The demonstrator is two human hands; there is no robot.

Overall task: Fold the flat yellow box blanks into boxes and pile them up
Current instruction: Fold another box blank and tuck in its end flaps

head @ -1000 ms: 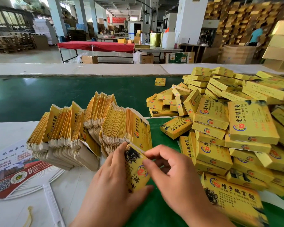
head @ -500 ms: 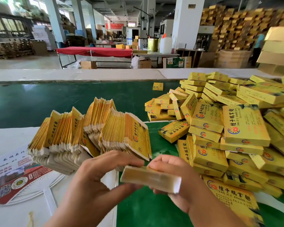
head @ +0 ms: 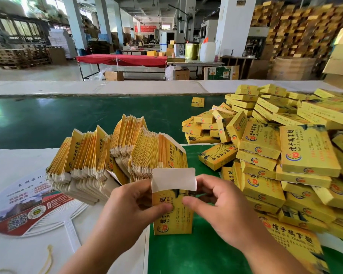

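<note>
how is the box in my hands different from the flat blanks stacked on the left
The held box is opened into a hollow sleeve, its white top flap raised; the flat blanks lie pressed flat. The box is single, gripped by both hands; the blanks are packed together on edge, untouched. Both share yellow printed faces.

Surface: a long work table (head: 48, 123) had a dark green top, with a pale strip along its far edge.
White sheet: a white sheet (head: 18, 159) covered the near left part of the table.
Flat blanks: a fanned stack of flat yellow box blanks (head: 115, 153) stood on edge on the white sheet, left of centre.
Fan: a printed round hand fan (head: 30, 206) lay flat on the sheet at near left, partly under the stack.
Folded boxes: a big heap of folded yellow boxes (head: 285, 155) lay on the right side.
Stray box: one small yellow box (head: 197, 102) lay alone on the green, far from the heap's near edge.
</note>
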